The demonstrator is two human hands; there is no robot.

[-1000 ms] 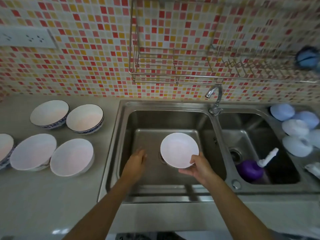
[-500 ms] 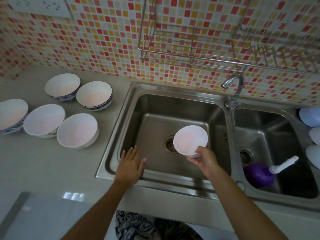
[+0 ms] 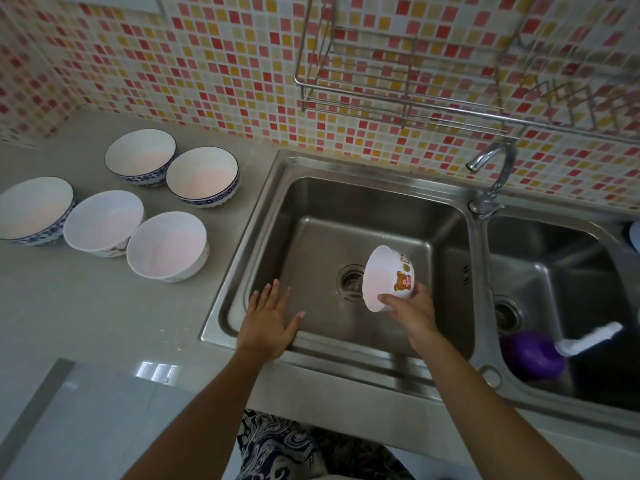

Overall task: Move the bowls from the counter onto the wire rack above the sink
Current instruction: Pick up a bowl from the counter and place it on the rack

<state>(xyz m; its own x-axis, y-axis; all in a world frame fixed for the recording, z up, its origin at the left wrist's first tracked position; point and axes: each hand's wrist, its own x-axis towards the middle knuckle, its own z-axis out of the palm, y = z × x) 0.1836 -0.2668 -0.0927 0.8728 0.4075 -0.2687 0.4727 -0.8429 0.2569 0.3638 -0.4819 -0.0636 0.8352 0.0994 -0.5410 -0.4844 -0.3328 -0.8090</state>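
My right hand point(image 3: 410, 310) grips a white bowl with a bear picture point(image 3: 388, 277), tilted on its side with its mouth facing left, over the left sink basin point(image 3: 311, 209). My left hand point(image 3: 268, 320) lies flat with fingers spread on the basin's front left rim, holding nothing. Several more bowls stand upright on the grey counter point(image 3: 104, 306) to the left: three blue-patterned ones point(image 3: 140, 155) point(image 3: 202, 174) point(image 3: 33, 209) and two plain white ones point(image 3: 104, 218) point(image 3: 168, 244). The wire rack point(image 3: 398, 98) hangs on the tiled wall above the sink and holds nothing I can see.
A chrome tap point(image 3: 491, 174) stands between the two basins. A purple bottle with a white nozzle point(image 3: 533, 355) lies in the right basin point(image 3: 571, 386). A pale blue dish edge point(image 3: 635, 237) shows at the far right.
The bowl in my right hand has tipped from mouth-up onto its side, showing the bear picture. The view has dropped and shifted left; my left hand stays on the sink rim.
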